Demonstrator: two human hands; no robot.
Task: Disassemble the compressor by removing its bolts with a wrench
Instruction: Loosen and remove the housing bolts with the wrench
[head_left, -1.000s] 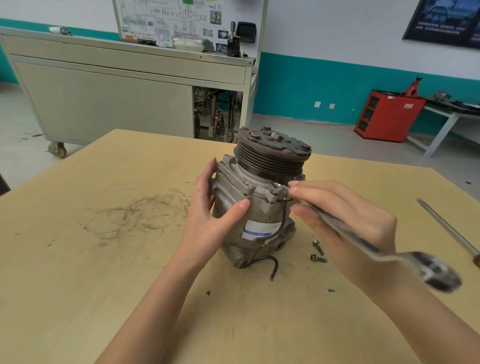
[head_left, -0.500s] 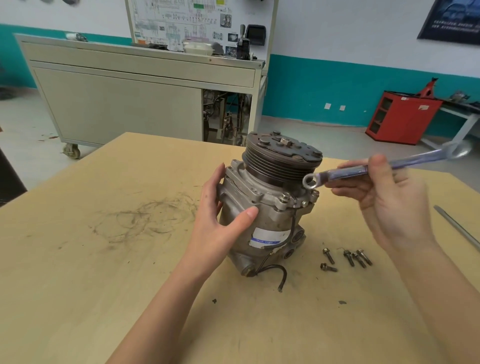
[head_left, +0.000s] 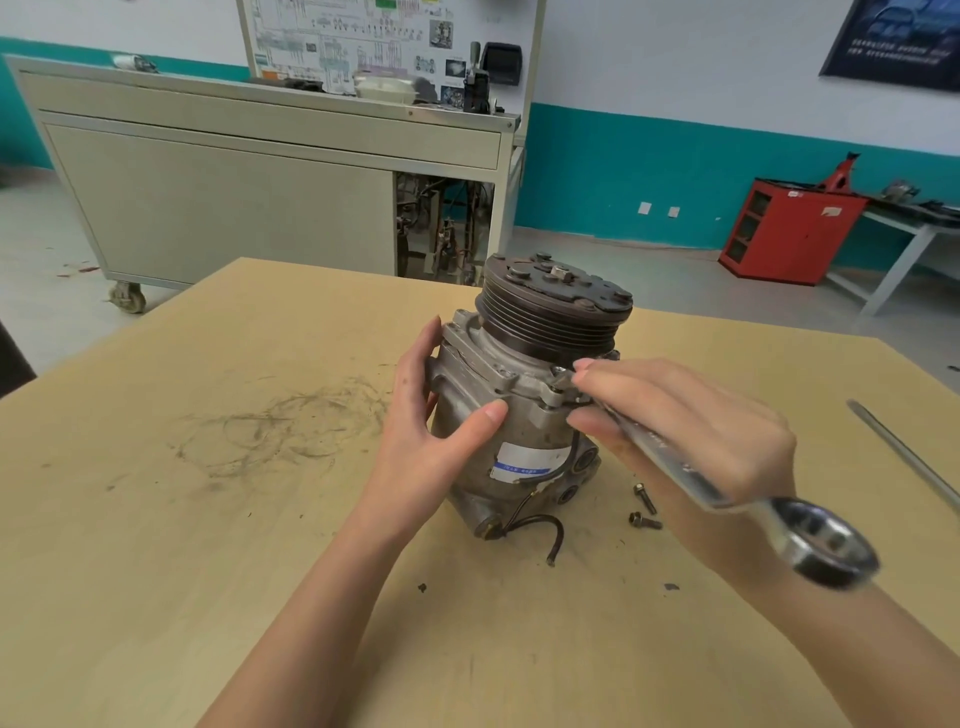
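Note:
A grey metal compressor (head_left: 524, 415) with a dark ribbed pulley (head_left: 556, 306) on top stands tilted on the wooden table (head_left: 208, 519). My left hand (head_left: 431, 441) grips its left side, thumb across the front. My right hand (head_left: 685, 431) holds a silver wrench (head_left: 727, 493); its far end sits at a bolt (head_left: 558, 371) on the compressor's upper flange, hidden by my fingers, and its ring end points toward me. Two loose bolts (head_left: 644, 506) lie on the table just right of the compressor base.
A long metal rod (head_left: 904, 457) lies at the table's right edge. A short black wire (head_left: 540, 525) trails from the compressor base. Beyond the table stand a grey wheeled cabinet (head_left: 260, 171) and a red cabinet (head_left: 789, 234). Dark scuff marks (head_left: 280, 426) cover the table's left middle.
My right hand brought the wrench down from beside the pulley, swinging it so its far end now sits at the flange bolt. My hand now hides some of the loose bolts. The left hand kept its hold.

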